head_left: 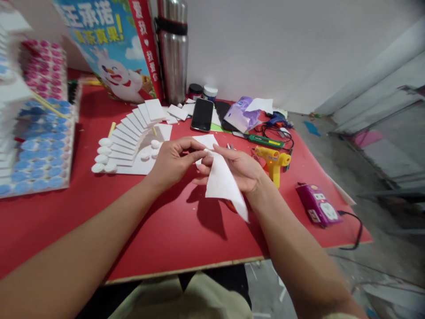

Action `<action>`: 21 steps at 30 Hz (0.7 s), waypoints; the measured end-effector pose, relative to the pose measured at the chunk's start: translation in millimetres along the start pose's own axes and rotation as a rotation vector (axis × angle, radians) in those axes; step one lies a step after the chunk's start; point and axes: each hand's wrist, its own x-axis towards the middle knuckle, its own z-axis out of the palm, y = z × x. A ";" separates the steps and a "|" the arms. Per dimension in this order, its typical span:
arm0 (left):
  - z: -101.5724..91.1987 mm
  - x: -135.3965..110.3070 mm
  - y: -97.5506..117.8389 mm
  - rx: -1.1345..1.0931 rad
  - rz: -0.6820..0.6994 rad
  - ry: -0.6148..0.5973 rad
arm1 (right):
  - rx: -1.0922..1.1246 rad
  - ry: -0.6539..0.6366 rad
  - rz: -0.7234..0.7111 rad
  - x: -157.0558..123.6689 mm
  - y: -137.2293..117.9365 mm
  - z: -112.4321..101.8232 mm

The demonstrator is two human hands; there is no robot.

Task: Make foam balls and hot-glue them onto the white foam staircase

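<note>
Holding a white sheet in both hands; tray holds blue discs.

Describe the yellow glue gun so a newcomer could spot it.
Over the red table, find the right hand. Just right of it sits the glue gun, its yellow, pistol-shaped body setting it apart from the green cutter behind it and the purple box.

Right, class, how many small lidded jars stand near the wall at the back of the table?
2: the black-lidded jar beside the steel flask, and the white-lidded jar next to it, on the right. Others could be hidden behind the flask.
</note>
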 end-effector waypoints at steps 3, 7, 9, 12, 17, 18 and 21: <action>0.4 0.3 -1.4 -0.035 -0.008 -0.003 | 0.018 0.002 -0.022 0.0 0.7 1.7; 1.9 0.5 -2.8 -0.085 -0.021 0.037 | -0.045 0.001 -0.042 -2.2 0.0 1.5; 3.3 0.3 -2.7 -0.104 -0.046 0.056 | -0.228 0.033 -0.099 -2.7 0.5 0.7; 6.4 -0.6 -2.4 -0.139 -0.126 0.081 | -0.660 0.173 -0.270 -1.0 3.9 -0.1; 9.7 -1.2 -2.7 -0.156 -0.231 0.115 | -1.509 0.382 -0.652 3.0 13.2 0.5; 9.7 -1.2 -2.5 -0.158 -0.229 0.115 | -1.539 0.402 -0.668 2.9 14.1 1.2; 9.1 -1.5 -1.0 -0.164 -0.218 0.108 | -1.262 0.417 -0.549 1.0 12.0 4.5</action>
